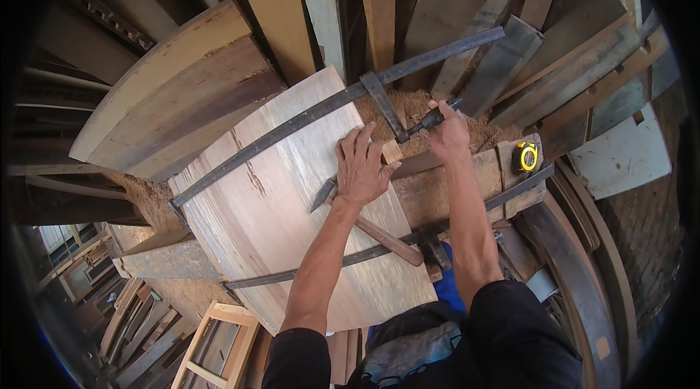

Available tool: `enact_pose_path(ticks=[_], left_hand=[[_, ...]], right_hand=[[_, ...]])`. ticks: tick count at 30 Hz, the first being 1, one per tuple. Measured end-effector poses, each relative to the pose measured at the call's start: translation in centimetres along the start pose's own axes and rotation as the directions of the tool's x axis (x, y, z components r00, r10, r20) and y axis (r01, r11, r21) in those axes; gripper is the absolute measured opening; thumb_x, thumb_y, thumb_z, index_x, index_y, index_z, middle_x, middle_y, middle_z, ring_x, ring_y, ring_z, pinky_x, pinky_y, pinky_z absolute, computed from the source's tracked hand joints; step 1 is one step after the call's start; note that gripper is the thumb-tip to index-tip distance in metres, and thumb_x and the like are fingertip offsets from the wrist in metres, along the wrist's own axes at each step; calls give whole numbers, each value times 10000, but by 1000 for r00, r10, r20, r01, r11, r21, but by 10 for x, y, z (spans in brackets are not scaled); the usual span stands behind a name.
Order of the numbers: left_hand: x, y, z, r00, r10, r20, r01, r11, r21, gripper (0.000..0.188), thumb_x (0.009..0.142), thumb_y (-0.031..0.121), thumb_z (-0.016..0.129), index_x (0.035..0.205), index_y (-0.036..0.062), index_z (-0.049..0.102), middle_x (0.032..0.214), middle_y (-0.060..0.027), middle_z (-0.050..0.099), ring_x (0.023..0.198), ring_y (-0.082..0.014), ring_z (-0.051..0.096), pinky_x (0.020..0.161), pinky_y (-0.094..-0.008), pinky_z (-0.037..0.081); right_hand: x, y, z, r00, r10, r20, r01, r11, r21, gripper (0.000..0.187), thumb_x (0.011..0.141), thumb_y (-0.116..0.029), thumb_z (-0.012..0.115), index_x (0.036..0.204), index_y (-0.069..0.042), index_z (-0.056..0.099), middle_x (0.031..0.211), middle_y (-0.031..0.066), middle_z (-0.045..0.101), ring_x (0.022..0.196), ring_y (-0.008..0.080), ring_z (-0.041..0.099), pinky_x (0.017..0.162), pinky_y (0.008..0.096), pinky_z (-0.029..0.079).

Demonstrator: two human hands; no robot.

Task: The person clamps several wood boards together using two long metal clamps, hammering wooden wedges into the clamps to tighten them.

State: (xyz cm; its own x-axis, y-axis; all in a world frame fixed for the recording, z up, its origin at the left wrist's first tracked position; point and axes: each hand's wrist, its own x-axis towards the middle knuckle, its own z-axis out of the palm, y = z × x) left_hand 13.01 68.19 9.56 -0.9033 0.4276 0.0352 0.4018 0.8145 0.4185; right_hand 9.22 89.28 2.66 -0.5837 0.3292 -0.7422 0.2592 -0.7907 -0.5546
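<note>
A pale glued-up wood panel (266,192) lies tilted in front of me, with a dark steel bar clamp (292,121) across its far part and a second bar clamp (281,277) across its near part. My right hand (448,134) is closed round the screw handle of the far clamp, at the panel's right edge. Flat on the panel rests my left hand (362,169), fingers spread, close to the clamp's jaw (384,106). Beneath my left wrist lies a hammer (389,239), its wooden handle pointing toward the near clamp.
A yellow-and-black tape measure (526,157) sits on the worn wooden bench (430,196) at right. Sawdust (408,108) covers the ground beyond the panel. A curved plank panel (182,90) stands far left. Boards lean all around, and a small wooden frame (215,345) is at near left.
</note>
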Motion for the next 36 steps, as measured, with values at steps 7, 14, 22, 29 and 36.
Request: enact_pose_path(ticks=[7, 14, 22, 29, 36], left_hand=[[3, 5, -5, 999, -39, 13, 39, 998, -39, 474, 778, 420, 730, 1051, 56, 597, 1399, -158, 412, 1255, -369, 337, 1040, -534, 257], [6, 4, -4, 1000, -27, 0, 27, 998, -52, 457, 683, 349, 798, 1023, 101, 619, 1390, -140, 419, 1254, -357, 338, 1041, -521, 261], [8, 6, -7, 999, -31, -41, 27, 995, -92, 446, 610, 290, 810, 963, 104, 612, 1388, -141, 420, 1242, -362, 351, 1032, -522, 272], [8, 8, -4, 999, -24, -49, 19, 995, -100, 382, 591, 255, 789, 894, 106, 611, 1387, -154, 424, 1243, -363, 355, 1026, -514, 283], [8, 4, 0, 997, -1, -76, -3, 999, -46, 229, 650, 195, 728, 843, 99, 651, 1380, -168, 440, 1235, -368, 381, 1026, -510, 290]], right_hand=[[-13, -26, 26, 987, 146, -72, -161, 947, -279, 193, 893, -211, 701, 871, -103, 543, 773, 36, 605, 706, 209, 607, 684, 406, 520], [24, 5, 3, 976, 146, 164, -170, 975, 145, 227, 878, -177, 713, 866, -66, 516, 723, 54, 527, 643, 197, 576, 540, 391, 496], [10, 0, 23, 992, -42, -119, 50, 997, 66, 196, 886, -239, 710, 843, -103, 575, 672, 30, 528, 585, 186, 549, 584, 406, 497], [23, -8, 11, 984, 123, 128, -133, 988, 75, 223, 895, -234, 695, 968, -92, 540, 703, 20, 531, 607, 166, 560, 516, 350, 500], [19, 6, 20, 983, -27, -182, 30, 999, 13, 180, 899, -171, 675, 935, -81, 523, 720, 40, 520, 605, 181, 558, 532, 363, 529]])
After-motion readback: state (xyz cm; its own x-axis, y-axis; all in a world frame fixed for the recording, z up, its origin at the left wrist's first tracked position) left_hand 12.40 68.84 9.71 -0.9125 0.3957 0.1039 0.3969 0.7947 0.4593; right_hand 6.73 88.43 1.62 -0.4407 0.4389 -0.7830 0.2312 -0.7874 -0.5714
